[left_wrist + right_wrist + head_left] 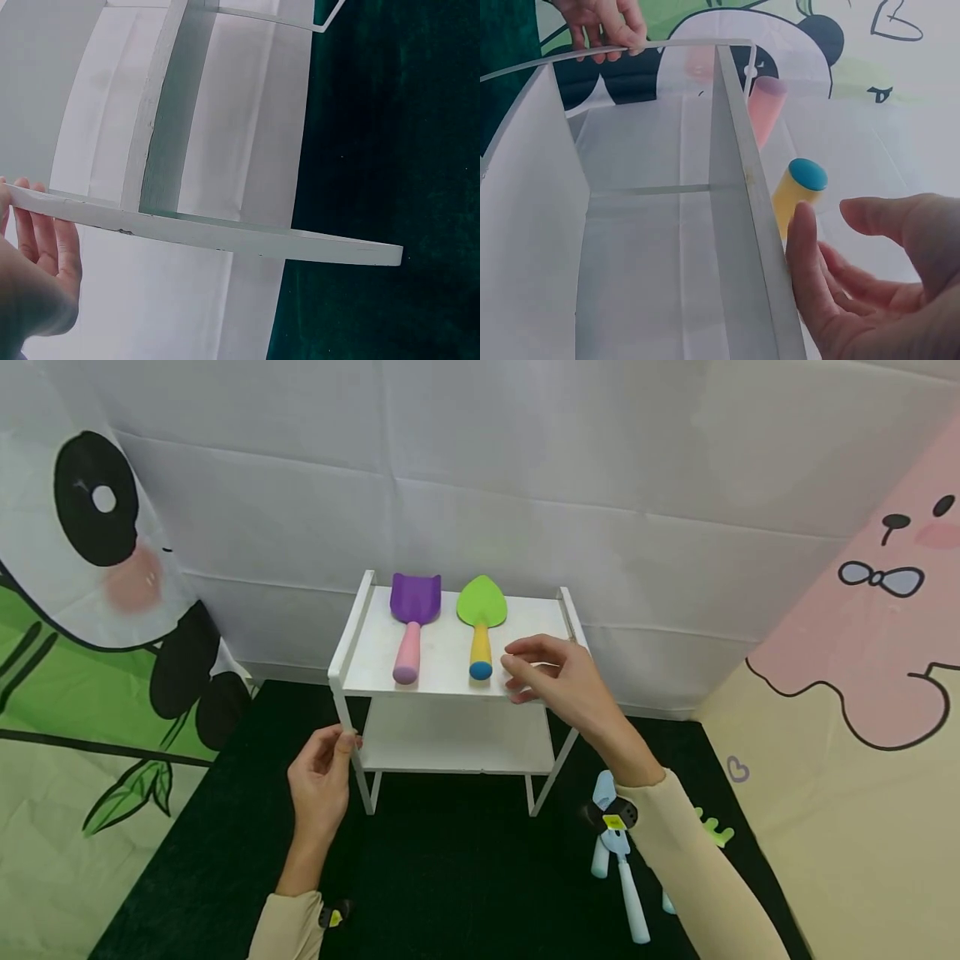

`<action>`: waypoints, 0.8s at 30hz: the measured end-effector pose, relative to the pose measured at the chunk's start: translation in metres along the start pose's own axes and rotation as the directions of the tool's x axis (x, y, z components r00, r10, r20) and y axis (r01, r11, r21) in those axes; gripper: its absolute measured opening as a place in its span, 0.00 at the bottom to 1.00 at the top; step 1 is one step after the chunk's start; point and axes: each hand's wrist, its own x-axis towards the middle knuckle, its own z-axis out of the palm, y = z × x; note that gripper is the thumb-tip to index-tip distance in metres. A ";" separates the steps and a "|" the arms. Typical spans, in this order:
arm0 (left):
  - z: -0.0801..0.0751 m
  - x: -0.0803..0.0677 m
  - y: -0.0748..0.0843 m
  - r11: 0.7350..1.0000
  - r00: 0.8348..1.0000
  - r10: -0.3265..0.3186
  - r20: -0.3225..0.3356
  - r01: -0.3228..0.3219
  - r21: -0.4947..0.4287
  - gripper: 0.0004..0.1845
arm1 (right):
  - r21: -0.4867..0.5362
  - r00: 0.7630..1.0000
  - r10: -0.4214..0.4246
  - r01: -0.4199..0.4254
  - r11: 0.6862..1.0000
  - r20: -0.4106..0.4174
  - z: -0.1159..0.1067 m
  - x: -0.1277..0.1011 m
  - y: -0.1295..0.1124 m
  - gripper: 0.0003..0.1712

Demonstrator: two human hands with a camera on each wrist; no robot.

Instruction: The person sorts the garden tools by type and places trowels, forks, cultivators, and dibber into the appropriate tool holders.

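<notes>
A small white two-tier shelf (442, 665) carries two toy shovels on its top board. On the left lies a purple shovel (416, 599) with a pink handle. Beside it is a green trowel (482, 602) whose yellow handle ends in blue. My left hand (322, 783) grips the shelf's front left leg (202, 232), fingers and thumb on either side of it. By the front right of the top board is my right hand (558, 681), its thumb and fingers apart. In the right wrist view its fingertips come close to the yellow handle (786, 201), with nothing between them.
Light-blue toy tools (630, 893) lie on the dark green floor (450, 877) at the right, partly behind the right forearm. A green toy piece (716, 831) shows past the sleeve. Behind the shelf hangs white cloth (510, 468), with printed cartoon sheets at both sides.
</notes>
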 end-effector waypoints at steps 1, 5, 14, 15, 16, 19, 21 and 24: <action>0.000 0.000 -0.001 1.000 1.000 0.001 0.000 -0.001 0.001 0.09 | -0.003 1.000 -0.009 0.009 1.000 0.006 -0.001 -0.002 0.000 0.21; 0.000 0.001 -0.002 1.000 1.000 0.004 0.004 -0.004 0.002 0.10 | -0.037 0.999 -0.035 0.035 0.999 0.023 -0.003 -0.011 0.002 0.20; -0.001 0.000 -0.002 1.000 1.000 0.011 0.010 -0.011 -0.007 0.10 | -0.038 0.993 -0.094 0.097 0.995 0.074 -0.007 -0.030 0.013 0.18; -0.001 -0.001 -0.002 1.000 1.000 0.009 0.011 -0.008 -0.009 0.10 | -0.031 0.991 -0.103 0.106 0.994 0.081 -0.008 -0.032 0.015 0.18; -0.001 -0.001 -0.002 1.000 1.000 0.006 0.010 -0.006 -0.009 0.11 | -0.024 0.990 -0.111 0.113 0.993 0.088 -0.009 -0.035 0.017 0.18; 0.000 0.000 -0.003 1.000 1.000 -0.001 0.007 0.001 -0.012 0.11 | -0.008 0.983 -0.143 0.144 0.989 0.112 -0.010 -0.042 0.024 0.16; 0.000 0.000 -0.004 1.000 1.000 0.000 0.005 0.000 -0.018 0.11 | -0.002 0.976 -0.170 0.172 0.985 0.132 -0.012 -0.046 0.029 0.16; 0.000 0.001 -0.005 1.000 1.000 0.005 0.005 -0.005 -0.017 0.11 | 0.006 0.966 -0.209 0.211 0.978 0.150 -0.014 -0.052 0.038 0.15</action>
